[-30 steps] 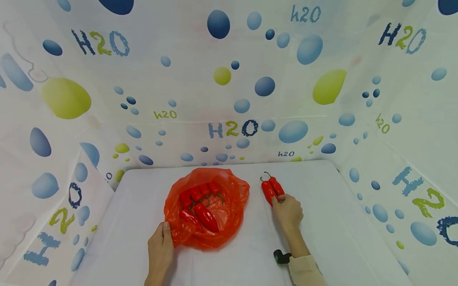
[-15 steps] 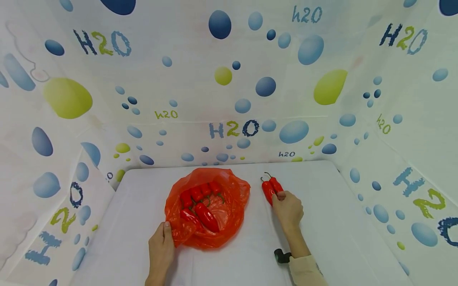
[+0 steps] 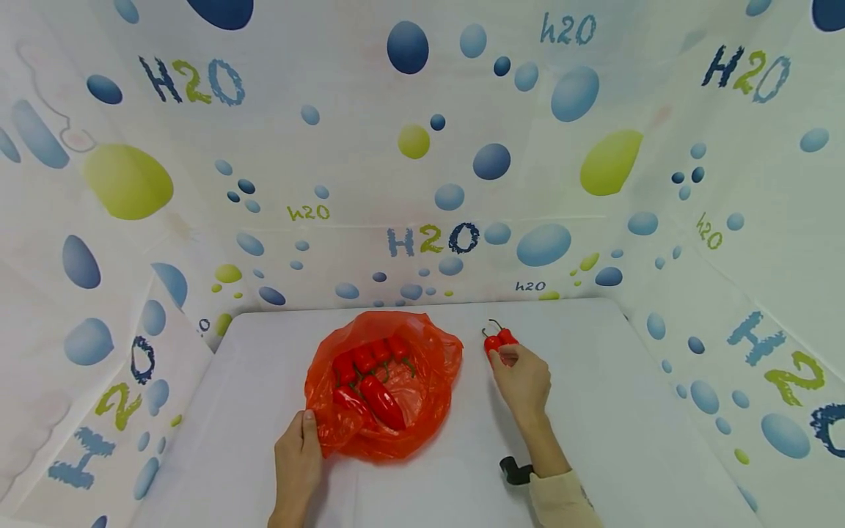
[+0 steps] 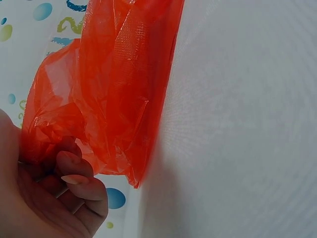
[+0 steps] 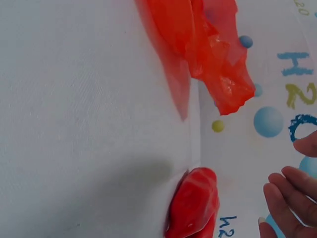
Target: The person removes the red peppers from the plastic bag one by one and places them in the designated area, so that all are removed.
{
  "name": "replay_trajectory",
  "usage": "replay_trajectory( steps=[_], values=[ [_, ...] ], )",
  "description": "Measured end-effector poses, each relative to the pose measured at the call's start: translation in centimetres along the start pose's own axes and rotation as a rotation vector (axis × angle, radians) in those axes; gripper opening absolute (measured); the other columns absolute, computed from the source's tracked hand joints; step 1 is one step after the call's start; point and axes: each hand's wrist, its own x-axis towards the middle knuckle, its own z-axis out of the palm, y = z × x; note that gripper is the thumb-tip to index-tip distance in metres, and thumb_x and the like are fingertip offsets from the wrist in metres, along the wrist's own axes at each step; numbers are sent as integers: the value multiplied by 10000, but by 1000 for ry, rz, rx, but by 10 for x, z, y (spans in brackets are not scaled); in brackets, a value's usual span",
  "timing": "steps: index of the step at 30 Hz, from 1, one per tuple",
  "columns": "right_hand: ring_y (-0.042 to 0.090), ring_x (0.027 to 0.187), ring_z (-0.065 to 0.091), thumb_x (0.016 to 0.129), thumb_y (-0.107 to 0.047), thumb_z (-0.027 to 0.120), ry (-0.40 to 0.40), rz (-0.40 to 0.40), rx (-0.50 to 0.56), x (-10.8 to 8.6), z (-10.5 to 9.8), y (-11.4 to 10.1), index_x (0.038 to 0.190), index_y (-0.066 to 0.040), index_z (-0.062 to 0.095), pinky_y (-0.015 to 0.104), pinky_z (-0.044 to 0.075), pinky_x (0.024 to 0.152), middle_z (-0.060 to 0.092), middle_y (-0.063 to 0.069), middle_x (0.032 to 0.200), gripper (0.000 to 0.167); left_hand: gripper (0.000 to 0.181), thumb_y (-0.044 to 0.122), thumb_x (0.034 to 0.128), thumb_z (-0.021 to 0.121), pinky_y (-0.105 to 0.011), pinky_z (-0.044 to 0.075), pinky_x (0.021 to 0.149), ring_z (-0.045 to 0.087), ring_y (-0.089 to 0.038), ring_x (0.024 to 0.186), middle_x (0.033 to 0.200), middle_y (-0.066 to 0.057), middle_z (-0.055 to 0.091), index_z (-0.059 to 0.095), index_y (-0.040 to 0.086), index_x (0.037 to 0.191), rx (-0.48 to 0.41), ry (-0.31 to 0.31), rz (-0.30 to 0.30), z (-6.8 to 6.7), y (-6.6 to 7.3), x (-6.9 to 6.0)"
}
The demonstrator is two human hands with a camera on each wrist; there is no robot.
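While the left hand (image 3: pixel 297 455) pinches the lower-left edge of an orange-red plastic bag (image 3: pixel 403 442) at lower centre of the head view, the right hand (image 3: pixel 524 381) hangs with fingers loosely parted, clear of two red chili peppers (image 3: pixel 492 342) right of centre. That pair lies side by side on the white tabletop (image 3: pixel 594 381), stems toward the top, partly hidden by the hand. More chili peppers (image 3: pixel 381 401) rest inside the open bag.

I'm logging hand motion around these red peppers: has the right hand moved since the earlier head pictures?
Yes. Against the far edge of the white table, the right hand has shifted slightly left and up the picture.
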Motion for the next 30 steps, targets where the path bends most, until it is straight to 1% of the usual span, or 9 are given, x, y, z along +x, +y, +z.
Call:
replay_trajectory(
  steps=[3,9,13,16,20,23,26,28,30],
  values=[
    [271,875,722,924,-303,794,-25,-31,32,-2,3,-4,1044,-89,794,453,591,739,777,72,929,245,429,328,1148,373,-275,415,626,517,-200,738,752,-58,588,656,22,1042,-1,4,6,0,0,0],
    [302,891,735,910,-268,816,-74,-142,129,-11,5,-21,1035,-89,793,431,594,751,777,47,936,220,406,298,1146,397,-287,357,588,444,-177,648,646,-18,423,579,59,873,1,28,41,-1,-1,0],
    [278,921,725,904,-261,828,-99,-177,145,-17,7,-29,1049,-109,789,403,596,777,772,12,973,214,400,296,1146,394,-291,355,595,444,-176,652,646,-10,420,575,68,871,10,27,44,-1,0,-1],
    [254,929,717,912,-263,822,-122,-205,158,-22,8,-34,1065,-113,788,380,602,754,774,9,991,216,401,297,1147,389,-297,355,604,446,-191,660,649,-18,417,573,66,876,18,22,37,-1,-1,-1],
    [254,931,711,918,-256,817,-145,-241,165,-27,10,-42,1072,-98,789,394,606,755,775,20,994,222,400,299,1148,383,-298,351,605,441,-194,662,654,-21,409,566,67,879,24,16,31,-1,-2,0],
    [227,938,698,911,-254,828,-167,-236,172,-31,12,-46,1089,-100,786,384,608,781,768,7,1012,239,402,304,1149,379,-295,349,598,435,-188,654,654,-20,405,559,70,875,21,12,31,-1,-2,0],
    [170,933,684,906,-264,839,-189,-235,174,-36,14,-51,1102,-112,783,343,605,786,762,-13,1017,255,405,308,1149,378,-294,350,599,437,-186,655,654,-19,405,559,71,875,20,8,31,-1,-2,0],
    [141,929,677,905,-276,840,-200,-245,166,-39,15,-53,1109,-121,780,309,601,781,759,-22,1018,264,407,313,1150,376,-293,354,602,441,-188,658,655,-20,409,564,70,881,17,4,30,-1,-2,0],
    [140,918,675,905,-275,839,-210,-266,164,-42,16,-56,1104,-122,778,308,599,781,759,-22,1007,258,408,316,1150,374,-292,358,603,446,-186,662,656,-20,417,571,69,890,15,2,29,-1,-2,0]
  ],
)
